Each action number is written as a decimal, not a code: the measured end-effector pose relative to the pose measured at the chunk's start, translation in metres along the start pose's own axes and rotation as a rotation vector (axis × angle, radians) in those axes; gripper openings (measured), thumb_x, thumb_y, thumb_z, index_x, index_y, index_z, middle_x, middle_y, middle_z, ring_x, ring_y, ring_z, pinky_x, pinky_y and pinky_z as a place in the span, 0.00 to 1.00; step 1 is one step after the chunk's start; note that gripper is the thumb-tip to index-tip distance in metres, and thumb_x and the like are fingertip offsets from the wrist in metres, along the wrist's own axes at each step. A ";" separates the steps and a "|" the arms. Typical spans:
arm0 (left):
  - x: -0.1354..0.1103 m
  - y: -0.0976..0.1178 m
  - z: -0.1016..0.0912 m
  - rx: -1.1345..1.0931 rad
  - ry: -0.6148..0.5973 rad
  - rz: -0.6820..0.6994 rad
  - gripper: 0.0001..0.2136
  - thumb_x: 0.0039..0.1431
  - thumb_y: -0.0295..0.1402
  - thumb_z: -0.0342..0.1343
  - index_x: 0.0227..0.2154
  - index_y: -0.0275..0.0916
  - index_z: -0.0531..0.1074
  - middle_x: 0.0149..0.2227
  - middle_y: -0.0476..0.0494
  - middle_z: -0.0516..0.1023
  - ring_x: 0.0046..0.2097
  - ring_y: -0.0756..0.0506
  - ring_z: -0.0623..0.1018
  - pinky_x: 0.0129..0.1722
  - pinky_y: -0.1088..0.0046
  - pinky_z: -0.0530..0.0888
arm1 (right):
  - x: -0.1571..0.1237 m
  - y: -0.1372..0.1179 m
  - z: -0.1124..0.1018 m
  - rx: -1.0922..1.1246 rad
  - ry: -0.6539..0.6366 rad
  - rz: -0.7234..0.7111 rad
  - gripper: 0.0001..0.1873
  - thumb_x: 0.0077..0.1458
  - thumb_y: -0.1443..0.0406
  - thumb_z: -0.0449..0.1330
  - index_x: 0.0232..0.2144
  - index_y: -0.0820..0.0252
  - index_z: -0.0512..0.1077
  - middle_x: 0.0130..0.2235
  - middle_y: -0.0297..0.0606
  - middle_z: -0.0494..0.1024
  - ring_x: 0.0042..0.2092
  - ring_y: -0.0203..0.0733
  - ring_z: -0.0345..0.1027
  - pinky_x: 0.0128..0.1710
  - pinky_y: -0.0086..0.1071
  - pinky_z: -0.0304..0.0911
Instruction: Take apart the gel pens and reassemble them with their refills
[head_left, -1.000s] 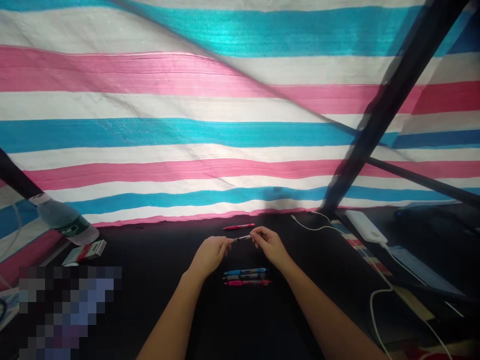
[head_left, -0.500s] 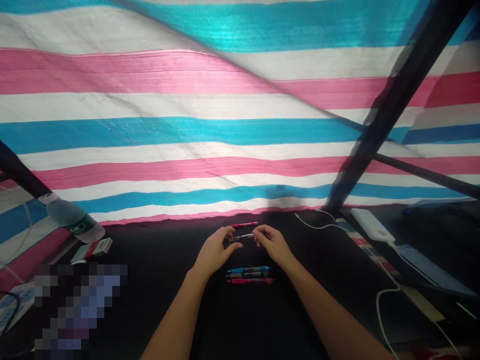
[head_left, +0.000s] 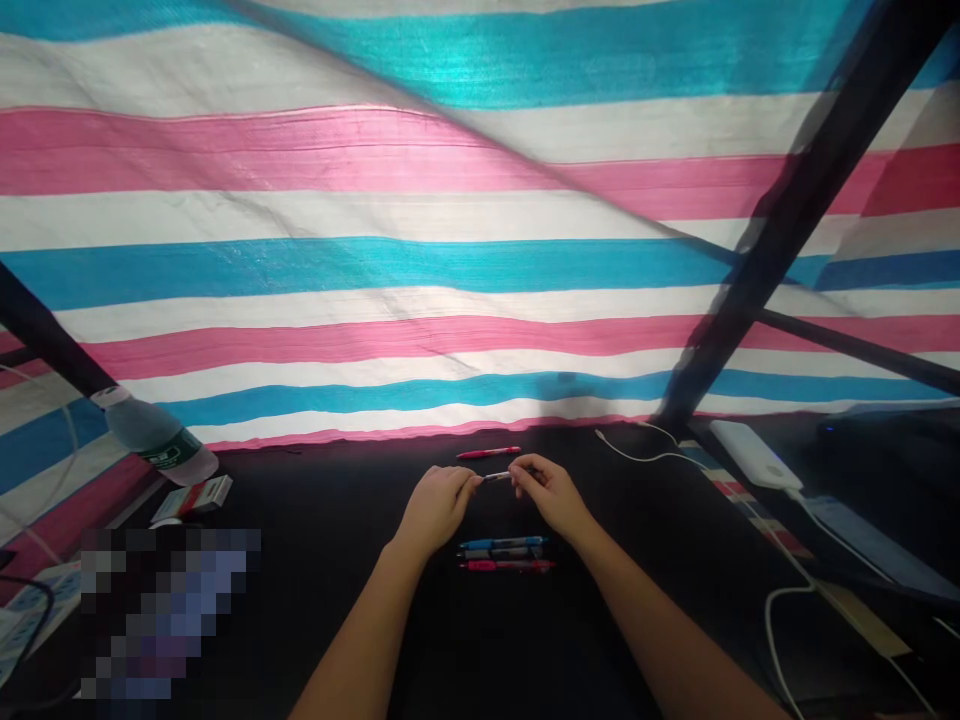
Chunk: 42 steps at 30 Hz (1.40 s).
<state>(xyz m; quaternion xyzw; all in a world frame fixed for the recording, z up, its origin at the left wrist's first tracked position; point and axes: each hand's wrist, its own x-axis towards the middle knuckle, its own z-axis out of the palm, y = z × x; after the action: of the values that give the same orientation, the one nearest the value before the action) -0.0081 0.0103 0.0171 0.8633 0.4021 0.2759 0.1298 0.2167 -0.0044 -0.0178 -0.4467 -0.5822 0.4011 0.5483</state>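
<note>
A slim pen [head_left: 496, 477] with a pale, partly clear barrel spans the gap between my two hands. My left hand [head_left: 441, 505] pinches its left end with thumb and fingers. The other end sits in the closed fingertips of my right hand [head_left: 550, 490]. Just beyond them a red pen [head_left: 489, 453] lies on the black table. Nearer to me, between my forearms, a blue pen [head_left: 504, 543], a dark grey pen [head_left: 502, 553] and a pinkish-red pen [head_left: 507, 566] lie side by side.
On the left, a plastic bottle [head_left: 156, 435] leans beside a small box [head_left: 192, 499]. A white power bank [head_left: 754, 455] with a cable [head_left: 771, 610] is at right. Striped sheeting [head_left: 420, 340] hangs behind the black table [head_left: 315, 520].
My left thumb and fingers have closed on the pen's left end, where they were parted around it before. My right hand keeps its pinch. The view has shifted slightly.
</note>
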 end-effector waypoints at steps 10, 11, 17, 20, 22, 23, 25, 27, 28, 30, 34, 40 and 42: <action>-0.001 0.000 0.008 0.085 -0.016 0.009 0.09 0.72 0.35 0.50 0.41 0.41 0.75 0.36 0.45 0.82 0.38 0.43 0.78 0.42 0.66 0.67 | -0.002 -0.002 0.002 -0.058 -0.011 0.010 0.14 0.61 0.53 0.63 0.37 0.56 0.77 0.27 0.33 0.76 0.30 0.41 0.72 0.33 0.33 0.64; -0.001 0.001 0.008 0.087 -0.019 0.009 0.09 0.72 0.34 0.49 0.42 0.41 0.75 0.37 0.45 0.82 0.38 0.43 0.78 0.42 0.66 0.67 | -0.002 -0.003 0.002 -0.057 -0.007 0.016 0.14 0.61 0.53 0.63 0.37 0.56 0.76 0.27 0.32 0.76 0.30 0.41 0.71 0.32 0.33 0.64; -0.001 0.004 0.008 0.107 -0.035 0.058 0.09 0.72 0.33 0.49 0.48 0.43 0.74 0.42 0.45 0.83 0.41 0.44 0.80 0.42 0.66 0.66 | -0.002 -0.003 0.004 -0.025 -0.041 0.056 0.13 0.60 0.53 0.63 0.37 0.57 0.76 0.26 0.33 0.76 0.28 0.40 0.70 0.29 0.31 0.61; -0.001 0.003 0.009 0.130 -0.028 0.064 0.09 0.73 0.33 0.49 0.44 0.42 0.75 0.40 0.45 0.83 0.40 0.44 0.79 0.41 0.66 0.66 | -0.002 0.000 0.005 -0.003 -0.043 0.077 0.14 0.60 0.52 0.63 0.37 0.57 0.76 0.26 0.33 0.77 0.28 0.40 0.70 0.26 0.31 0.59; -0.001 0.001 0.010 0.148 -0.020 0.066 0.09 0.72 0.33 0.50 0.43 0.41 0.75 0.39 0.45 0.82 0.40 0.44 0.79 0.41 0.66 0.66 | -0.002 0.002 0.006 0.013 -0.038 0.095 0.16 0.59 0.51 0.63 0.37 0.57 0.76 0.25 0.33 0.76 0.27 0.40 0.69 0.25 0.30 0.58; -0.001 0.000 0.010 0.154 -0.018 0.066 0.09 0.72 0.33 0.51 0.44 0.41 0.76 0.39 0.45 0.83 0.40 0.44 0.79 0.41 0.65 0.66 | -0.001 0.002 0.007 0.022 -0.035 0.102 0.16 0.59 0.51 0.64 0.37 0.58 0.76 0.25 0.33 0.76 0.26 0.40 0.69 0.25 0.30 0.58; -0.001 -0.002 0.011 0.155 -0.014 0.066 0.08 0.72 0.33 0.51 0.45 0.41 0.76 0.39 0.46 0.83 0.41 0.43 0.79 0.42 0.65 0.66 | 0.000 0.003 0.007 0.049 -0.020 0.111 0.18 0.57 0.50 0.65 0.36 0.58 0.76 0.26 0.34 0.76 0.27 0.40 0.70 0.24 0.30 0.58; -0.001 -0.002 0.011 0.147 -0.005 0.061 0.09 0.72 0.33 0.51 0.45 0.41 0.76 0.40 0.45 0.83 0.41 0.43 0.79 0.42 0.65 0.66 | 0.001 0.003 0.007 0.080 0.003 0.117 0.19 0.55 0.48 0.66 0.35 0.58 0.76 0.28 0.35 0.77 0.27 0.41 0.71 0.23 0.30 0.58; -0.001 -0.001 0.010 0.143 0.002 0.055 0.10 0.72 0.33 0.50 0.45 0.41 0.77 0.40 0.44 0.83 0.41 0.43 0.79 0.42 0.65 0.66 | 0.001 0.002 0.007 0.091 0.015 0.121 0.20 0.55 0.47 0.66 0.35 0.58 0.76 0.29 0.36 0.77 0.27 0.40 0.71 0.23 0.30 0.58; -0.001 0.001 0.008 0.138 0.011 0.043 0.11 0.73 0.33 0.48 0.45 0.41 0.77 0.40 0.43 0.83 0.41 0.43 0.79 0.42 0.64 0.66 | 0.002 0.002 0.006 0.110 0.030 0.132 0.21 0.54 0.47 0.67 0.35 0.59 0.76 0.29 0.36 0.78 0.26 0.40 0.71 0.23 0.30 0.58; -0.002 0.004 0.003 0.118 0.017 0.021 0.12 0.73 0.34 0.46 0.46 0.42 0.76 0.39 0.42 0.82 0.39 0.42 0.77 0.42 0.64 0.65 | 0.003 0.002 0.003 0.191 0.045 0.177 0.20 0.53 0.48 0.69 0.33 0.60 0.77 0.29 0.36 0.77 0.26 0.38 0.69 0.23 0.29 0.58; 0.003 -0.002 0.008 -0.448 0.184 -0.273 0.11 0.71 0.39 0.48 0.37 0.41 0.72 0.32 0.46 0.75 0.33 0.46 0.72 0.35 0.69 0.66 | 0.005 0.000 -0.001 0.349 0.122 0.255 0.23 0.50 0.47 0.70 0.35 0.60 0.77 0.31 0.36 0.77 0.27 0.39 0.69 0.22 0.29 0.57; 0.007 -0.001 0.014 -0.881 0.256 -0.453 0.14 0.68 0.44 0.52 0.31 0.41 0.67 0.25 0.53 0.65 0.25 0.50 0.65 0.27 0.74 0.62 | 0.004 -0.003 0.000 0.376 0.124 0.263 0.23 0.50 0.47 0.70 0.35 0.59 0.77 0.31 0.36 0.77 0.27 0.38 0.69 0.23 0.30 0.57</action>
<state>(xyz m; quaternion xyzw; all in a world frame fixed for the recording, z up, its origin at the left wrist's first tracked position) 0.0028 0.0166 0.0081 0.5771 0.4375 0.4878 0.4874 0.2161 -0.0010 -0.0136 -0.4327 -0.3993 0.5423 0.5994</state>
